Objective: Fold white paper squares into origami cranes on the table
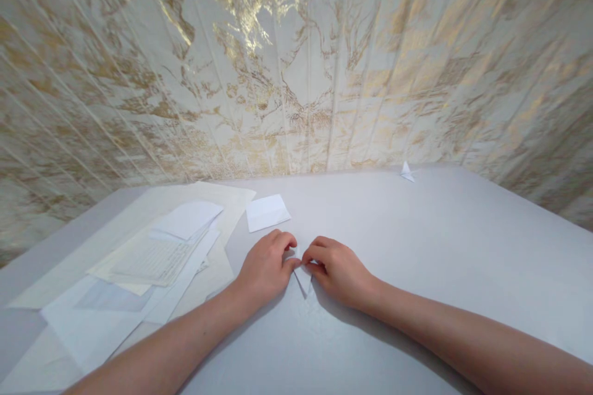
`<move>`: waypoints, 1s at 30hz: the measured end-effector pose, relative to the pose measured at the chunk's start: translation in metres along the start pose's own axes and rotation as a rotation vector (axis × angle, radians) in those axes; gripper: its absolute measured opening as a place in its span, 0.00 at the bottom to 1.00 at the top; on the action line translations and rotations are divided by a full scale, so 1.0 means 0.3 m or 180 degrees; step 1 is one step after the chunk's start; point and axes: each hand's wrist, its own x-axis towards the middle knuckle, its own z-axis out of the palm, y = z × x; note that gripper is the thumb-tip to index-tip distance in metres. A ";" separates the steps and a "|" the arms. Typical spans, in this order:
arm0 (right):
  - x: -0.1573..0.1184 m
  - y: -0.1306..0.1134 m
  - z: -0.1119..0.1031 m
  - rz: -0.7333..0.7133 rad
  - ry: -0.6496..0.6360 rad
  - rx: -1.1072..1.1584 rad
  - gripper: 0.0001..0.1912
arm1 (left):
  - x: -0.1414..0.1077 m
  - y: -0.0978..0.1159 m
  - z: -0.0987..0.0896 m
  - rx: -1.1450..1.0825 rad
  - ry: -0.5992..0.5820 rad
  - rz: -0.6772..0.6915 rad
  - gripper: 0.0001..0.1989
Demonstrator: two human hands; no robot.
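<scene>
A small folded piece of white paper, its pointed end toward me, is between my two hands just above the tabletop. My left hand pinches its left side between thumb and fingers. From the right, my right hand grips the paper's other side with thumb and forefinger, and the two thumbs nearly meet. The upper part of the paper is partly hidden behind my fingers. Just beyond my left hand lies a flat white paper rectangle with a crease across it.
On the left, loose sheets and a printed page lie in an overlapping pile on the pale table. A small folded paper piece stands at the back right. Behind the table hangs a gold-patterned curtain.
</scene>
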 end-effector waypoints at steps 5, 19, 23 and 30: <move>-0.013 0.021 -0.007 -0.0517 -0.0174 -0.0354 0.10 | -0.064 0.012 0.002 0.0609 -0.0074 0.0767 0.07; -0.005 0.070 -0.035 -0.1222 -0.0314 -0.0700 0.20 | -0.111 0.046 -0.008 0.1459 -0.0848 0.1095 0.20; 0.000 0.075 -0.029 -0.1171 -0.0241 -0.0668 0.22 | -0.111 0.042 -0.014 0.1374 -0.0835 0.1073 0.21; 0.011 0.054 -0.042 -0.0996 -0.0383 -0.1028 0.20 | -0.097 0.047 -0.034 0.1185 -0.0890 0.1068 0.17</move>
